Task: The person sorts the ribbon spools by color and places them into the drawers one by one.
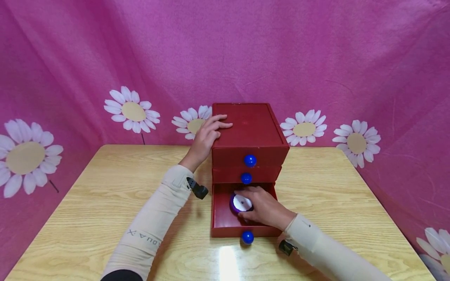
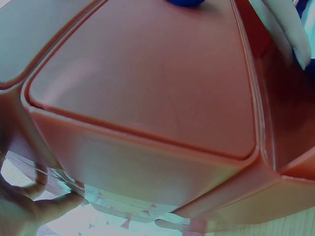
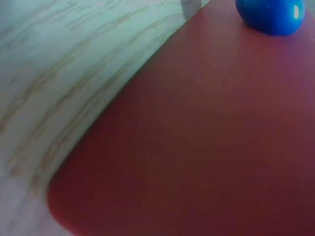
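Observation:
A red three-drawer cabinet (image 1: 244, 125) with blue round knobs stands on the table, its bottom drawer (image 1: 221, 218) pulled out. My left hand (image 1: 207, 136) rests on the cabinet's upper left edge, fingers stretched over the top; in the left wrist view that hand (image 2: 29, 209) shows at the lower left. Inside the open drawer lies a round spool-like thing (image 1: 241, 203) with a purple rim and a white face with a small dark centre. My right hand (image 1: 265, 207) grips it from the right, thumb on the near side and fingers on the far side.
The upper two drawers are closed, with a blue knob (image 1: 250, 160) on the top one. The bottom drawer's knob (image 1: 247, 237) juts toward me over the wooden table (image 1: 140, 187). A pink daisy-print cloth (image 1: 225, 50) hangs behind the cabinet and along both sides.

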